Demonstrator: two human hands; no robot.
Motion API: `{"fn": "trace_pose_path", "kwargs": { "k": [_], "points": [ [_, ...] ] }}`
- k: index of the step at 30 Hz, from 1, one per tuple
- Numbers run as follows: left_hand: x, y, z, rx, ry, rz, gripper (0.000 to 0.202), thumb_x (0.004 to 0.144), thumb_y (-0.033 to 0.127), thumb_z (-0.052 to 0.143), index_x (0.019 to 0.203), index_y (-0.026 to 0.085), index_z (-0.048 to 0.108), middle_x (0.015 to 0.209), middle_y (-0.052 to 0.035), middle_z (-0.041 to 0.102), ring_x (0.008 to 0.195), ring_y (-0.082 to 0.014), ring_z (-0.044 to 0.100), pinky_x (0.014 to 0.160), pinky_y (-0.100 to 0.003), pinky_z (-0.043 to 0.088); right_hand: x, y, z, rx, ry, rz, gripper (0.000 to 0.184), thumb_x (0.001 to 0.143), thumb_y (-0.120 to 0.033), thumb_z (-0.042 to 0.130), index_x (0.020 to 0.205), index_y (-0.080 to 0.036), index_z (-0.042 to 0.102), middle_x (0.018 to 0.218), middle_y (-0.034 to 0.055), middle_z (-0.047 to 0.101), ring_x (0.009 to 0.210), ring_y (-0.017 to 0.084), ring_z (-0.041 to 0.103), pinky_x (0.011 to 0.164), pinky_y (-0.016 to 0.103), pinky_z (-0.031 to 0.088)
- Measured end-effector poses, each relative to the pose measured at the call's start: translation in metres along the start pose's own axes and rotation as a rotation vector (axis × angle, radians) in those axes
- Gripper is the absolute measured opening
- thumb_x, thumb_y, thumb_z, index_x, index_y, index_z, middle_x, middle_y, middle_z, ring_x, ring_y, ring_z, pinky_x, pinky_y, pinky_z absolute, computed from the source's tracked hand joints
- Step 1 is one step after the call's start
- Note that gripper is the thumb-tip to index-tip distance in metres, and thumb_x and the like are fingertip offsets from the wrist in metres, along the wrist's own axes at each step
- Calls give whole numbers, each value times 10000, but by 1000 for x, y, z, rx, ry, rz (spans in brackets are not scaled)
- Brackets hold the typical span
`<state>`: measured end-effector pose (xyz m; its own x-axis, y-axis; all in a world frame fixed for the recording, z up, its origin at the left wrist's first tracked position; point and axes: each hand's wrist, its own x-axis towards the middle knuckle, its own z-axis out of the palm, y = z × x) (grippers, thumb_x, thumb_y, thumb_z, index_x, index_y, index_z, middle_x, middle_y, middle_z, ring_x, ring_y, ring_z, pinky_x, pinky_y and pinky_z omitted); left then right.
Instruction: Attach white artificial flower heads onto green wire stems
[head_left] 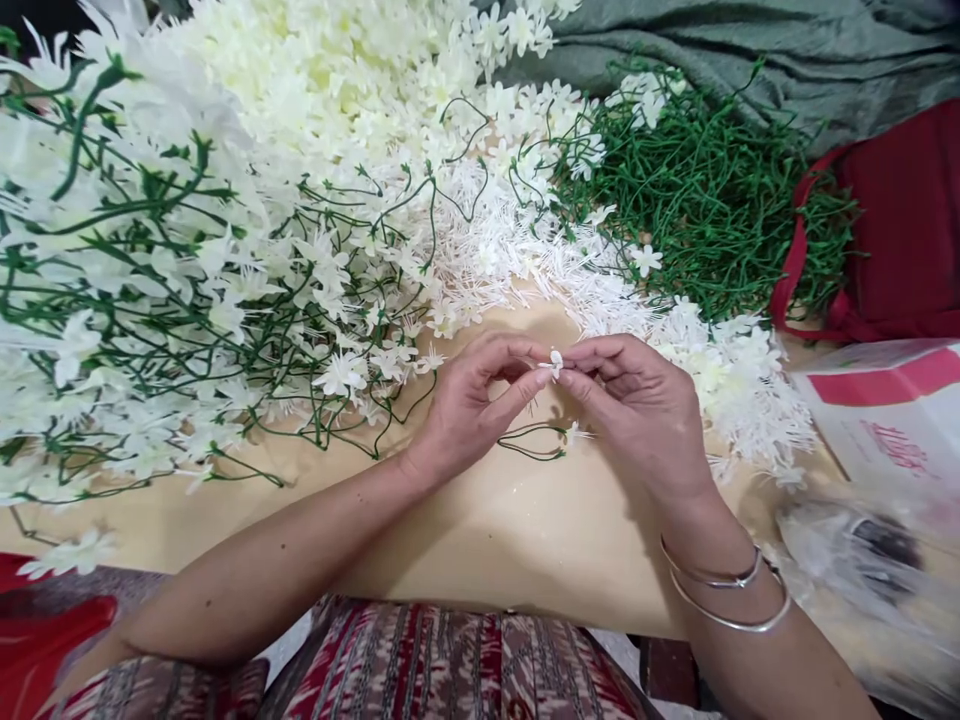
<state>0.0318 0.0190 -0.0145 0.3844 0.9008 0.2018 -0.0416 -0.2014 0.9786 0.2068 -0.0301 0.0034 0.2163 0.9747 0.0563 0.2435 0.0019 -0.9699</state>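
Between my fingertips, over the middle of the table, is a small white artificial flower [555, 364]. My left hand [487, 395] pinches it from the left with thumb and forefinger. From the other side, my right hand [637, 400] closes thumb and forefinger on the same piece; its wrist wears two metal bangles. How the parts between the fingertips fit together is too small to tell. Just below my hands, a green plastic stem [532, 452] lies on the table, with a white flower piece [576, 433] at its right end.
Assembled white flowers on green stems [225, 300] heap up at the left. Loose white petals [360, 60] and thin white stamens [517, 240] lie behind my hands. Bare green stems [705, 190] pile at the back right, by a red bag [907, 220] and a clear plastic bag [862, 570].
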Motion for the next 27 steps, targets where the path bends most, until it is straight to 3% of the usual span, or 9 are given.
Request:
{"fn": "trace_pose_path", "kwargs": {
  "k": [5,8,11,13,16,19,22,27],
  "points": [
    [2,3,0,37,4,34,159,976,372,743,947,217,727,1004,-56,722,927,-153,666,803,-264,559,1,-1,-2,39,-24,12,83,925,-291,749,1002,-274,778,935,17,818,838,182,754,761,334,602],
    [1,5,0,21,97,31,192,961,372,768,882,212,698,1064,-61,696,941,-146,654,761,-249,547,1,-2,-7,-92,21,-55,84,950,-283,725,1010,-284,783,950,15,811,837,184,731,772,351,578],
    [1,7,0,-96,193,-58,250,959,411,774,895,210,640,1062,-29,691,743,-82,632,656,-221,535,2,-1,-9,-227,-18,-128,30,938,-300,746,945,-282,769,908,11,774,790,187,677,743,364,546],
    [2,6,0,-166,231,-118,278,956,431,775,928,214,604,956,10,694,627,-53,613,605,-206,534,3,1,-8,-290,-99,-164,97,895,-348,803,898,-271,745,895,18,739,805,203,659,745,377,534],
    [3,5,0,-191,274,-144,277,921,392,819,961,213,611,868,29,699,676,-76,696,637,-199,576,4,6,-3,-471,-158,-228,189,832,-367,864,864,-253,717,884,33,696,879,249,639,821,428,515],
    [4,4,1,-180,274,-143,216,921,333,819,1014,210,667,933,7,746,774,-102,756,729,-222,625,4,9,-3,-583,-164,-262,96,867,-242,796,841,-244,705,882,44,690,918,269,629,878,458,497],
    [3,2,2,-139,262,-144,174,953,345,784,1017,209,697,959,-6,765,828,-121,780,764,-239,646,5,8,-8,-509,-92,-211,77,901,-194,729,851,-246,705,890,44,721,880,256,652,827,429,508],
    [2,0,3,-160,188,-194,239,990,396,746,1146,218,712,1048,-32,794,932,-156,813,862,-289,681,4,2,-13,-246,116,-107,22,925,-257,748,914,-254,729,860,18,747,777,209,669,760,385,527]
  ]
}}
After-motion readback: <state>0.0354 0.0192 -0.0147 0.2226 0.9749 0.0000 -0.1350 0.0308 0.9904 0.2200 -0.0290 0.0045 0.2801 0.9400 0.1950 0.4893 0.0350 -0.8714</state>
